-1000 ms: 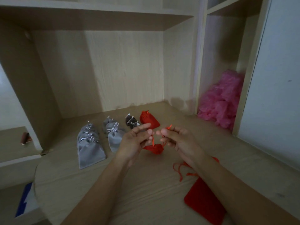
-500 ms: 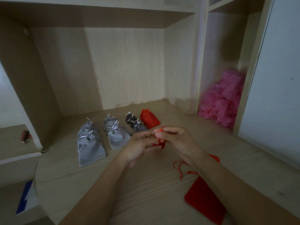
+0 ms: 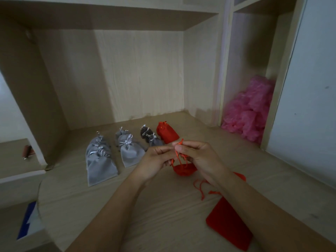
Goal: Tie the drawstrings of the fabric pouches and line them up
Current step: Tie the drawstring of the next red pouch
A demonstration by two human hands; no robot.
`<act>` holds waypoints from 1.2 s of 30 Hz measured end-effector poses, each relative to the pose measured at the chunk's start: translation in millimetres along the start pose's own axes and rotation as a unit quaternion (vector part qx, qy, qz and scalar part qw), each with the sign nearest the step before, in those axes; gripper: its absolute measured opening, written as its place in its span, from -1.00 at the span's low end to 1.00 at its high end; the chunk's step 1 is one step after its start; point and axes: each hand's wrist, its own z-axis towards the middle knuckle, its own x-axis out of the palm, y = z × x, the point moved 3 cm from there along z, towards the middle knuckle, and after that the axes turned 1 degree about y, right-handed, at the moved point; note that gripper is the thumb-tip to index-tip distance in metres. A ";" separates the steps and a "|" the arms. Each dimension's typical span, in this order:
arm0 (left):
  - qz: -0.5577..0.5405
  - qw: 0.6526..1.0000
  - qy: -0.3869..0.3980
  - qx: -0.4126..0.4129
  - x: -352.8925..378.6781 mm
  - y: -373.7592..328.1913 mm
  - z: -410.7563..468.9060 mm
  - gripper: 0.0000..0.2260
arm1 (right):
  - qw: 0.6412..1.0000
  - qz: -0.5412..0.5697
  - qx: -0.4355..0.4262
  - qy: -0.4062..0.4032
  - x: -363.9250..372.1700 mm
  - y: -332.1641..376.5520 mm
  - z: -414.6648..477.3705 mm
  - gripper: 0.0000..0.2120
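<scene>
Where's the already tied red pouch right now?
Head view: the tied red pouch lies on the desk at the right end of the row, beside the dark brown pouch, just beyond the right hand.

Mouth of the small red fabric pouch (image 3: 183, 169) hidden behind the right hand (image 3: 200, 157), its thin red drawstring (image 3: 176, 153) lost in the grip (knot unreadable), flat red cloth pouch (image 3: 229, 228) partly under the right forearm (image 3: 263, 206), small brown object (image 3: 28, 151) on the left ledge indistinct

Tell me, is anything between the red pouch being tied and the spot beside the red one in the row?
Nothing visible. Only bare desk lies between the held pouch and the row's red pouch.
</scene>
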 end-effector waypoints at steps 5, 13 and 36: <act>-0.080 0.996 0.045 -0.013 0.7 -1.3 0.9 -0.82 | 1.000 0.002 0.000 -0.001 -0.2 -0.7 2.4 -0.75; -0.069 0.997 -0.018 0.006 -2.0 -1.9 0.9 -0.92 | 0.998 0.051 0.015 0.023 4.5 -0.8 2.3 -0.73; -0.157 0.986 -0.038 -0.036 -11.9 -0.1 2.5 -0.86 | 0.993 -0.113 -0.016 0.024 5.9 -6.3 1.5 -0.86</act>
